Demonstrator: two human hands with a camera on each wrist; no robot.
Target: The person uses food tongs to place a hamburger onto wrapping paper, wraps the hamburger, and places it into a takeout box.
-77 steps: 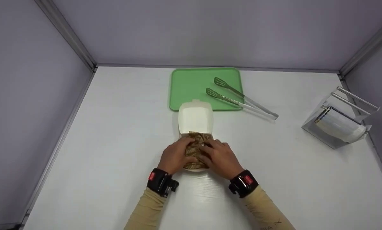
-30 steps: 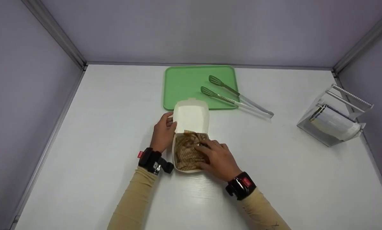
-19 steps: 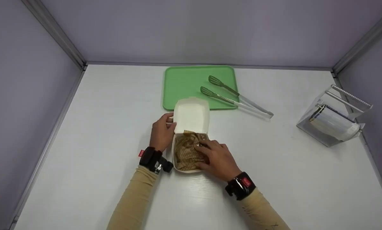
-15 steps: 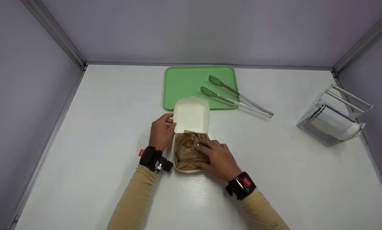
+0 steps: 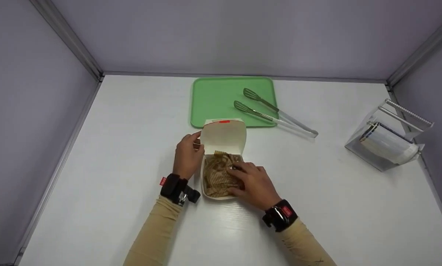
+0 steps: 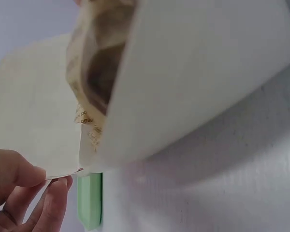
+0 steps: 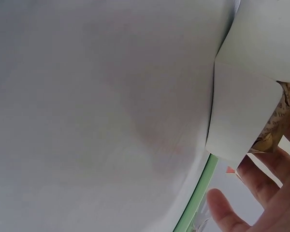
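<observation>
A small white clamshell takeout box (image 5: 226,138) sits in front of me, its lid tilted up at the back. Inside lies a crumpled brown printed paper wrapper (image 5: 218,179); whatever it covers is hidden. My left hand (image 5: 187,157) is at the lid's left side. The left wrist view shows its thumb (image 6: 26,171) and fingers pinching the lid's edge. My right hand (image 5: 256,184) rests on the wrapper's right part with fingers spread. In the right wrist view, its fingers (image 7: 256,181) reach over the box's side wall (image 7: 241,106) to the wrapper.
Behind the box lies a green tray (image 5: 213,99), with metal tongs (image 5: 276,114) lying across its right side onto the white table (image 5: 132,147). At the right stands a clear holder (image 5: 365,155) with a plastic-covered bundle (image 5: 389,144). Grey walls (image 5: 224,37) close off the back and sides.
My left hand has left the wrapper for the lid's left edge. The lid has swung up toward me, showing a red mark at its top edge. My right hand has stayed on the wrapper.
</observation>
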